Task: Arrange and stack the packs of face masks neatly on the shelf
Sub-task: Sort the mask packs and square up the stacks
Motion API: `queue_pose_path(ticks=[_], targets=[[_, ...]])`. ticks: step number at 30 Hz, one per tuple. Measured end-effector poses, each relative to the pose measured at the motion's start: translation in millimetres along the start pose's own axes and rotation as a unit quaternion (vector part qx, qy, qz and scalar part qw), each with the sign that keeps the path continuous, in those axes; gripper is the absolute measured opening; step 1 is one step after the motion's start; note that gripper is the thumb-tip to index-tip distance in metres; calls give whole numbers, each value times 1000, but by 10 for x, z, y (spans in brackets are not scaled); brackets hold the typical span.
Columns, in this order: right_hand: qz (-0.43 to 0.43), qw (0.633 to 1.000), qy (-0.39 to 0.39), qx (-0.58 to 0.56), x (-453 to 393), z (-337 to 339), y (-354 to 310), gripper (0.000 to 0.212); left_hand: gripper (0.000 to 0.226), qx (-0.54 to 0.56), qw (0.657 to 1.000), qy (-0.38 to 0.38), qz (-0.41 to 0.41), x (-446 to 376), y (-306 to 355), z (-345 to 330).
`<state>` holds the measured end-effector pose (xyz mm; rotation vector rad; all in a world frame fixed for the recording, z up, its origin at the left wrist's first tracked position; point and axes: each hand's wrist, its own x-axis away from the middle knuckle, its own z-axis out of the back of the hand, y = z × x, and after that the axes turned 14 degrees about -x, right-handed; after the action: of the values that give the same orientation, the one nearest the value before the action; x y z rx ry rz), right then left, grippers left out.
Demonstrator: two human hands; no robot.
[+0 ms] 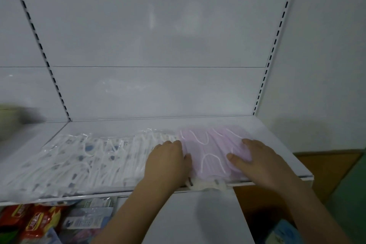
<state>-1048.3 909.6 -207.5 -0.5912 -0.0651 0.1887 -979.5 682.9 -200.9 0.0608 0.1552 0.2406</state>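
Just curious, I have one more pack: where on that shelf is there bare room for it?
Bare strips lie behind the white packs and pink pack, along the back panel, and right of the right hand. The front is crowded.

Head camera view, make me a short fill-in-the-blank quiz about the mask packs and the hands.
1. The clear plastic pack under both hands holds ____ masks.
2. The right hand lies flat on the pack's ____ side.
3. The clear packs of white masks lie to its ____.
4. All packs lie on the white metal ____.

Answers: pink; right; left; shelf
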Motion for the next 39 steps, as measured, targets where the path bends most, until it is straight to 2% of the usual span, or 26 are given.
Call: queue_pose_path(ticks=[5,12,16,19,22,24,29,30,34,37,39], targets=[[1,998,-54,31,44,10,-215,95,22,143,988,-52,12,-168,-10,29],[20,995,-97,-9,152,-37,-443,100,20,161,987,16,-6,-283,27,92],[41,992,-81,-89,224,-122,-544,89,22,184,981,47,-36,-340,96,157],[29,990,-133,-26,323,-48,-591,107,23,158,985,34,-64,-409,131,155],[26,988,-149,-21,370,-33,-617,120,21,214,974,10,-67,-489,163,149],[44,991,-126,-5,396,-79,-651,107,21,235,970,-1,-69,-526,177,156],[78,994,-47,-65,375,-35,-571,29,25,205,976,22,-73,-563,172,172],[75,993,-34,-88,351,-14,-525,21,25,218,974,21,-63,-558,169,175],[62,987,-52,-138,292,98,-427,41,13,214,976,28,-7,-564,154,141],[80,982,-81,-149,277,201,-382,49,34,179,983,8,35,-568,148,84],[106,978,-100,-147,248,236,-318,53,38,177,982,10,65,-550,156,46]])
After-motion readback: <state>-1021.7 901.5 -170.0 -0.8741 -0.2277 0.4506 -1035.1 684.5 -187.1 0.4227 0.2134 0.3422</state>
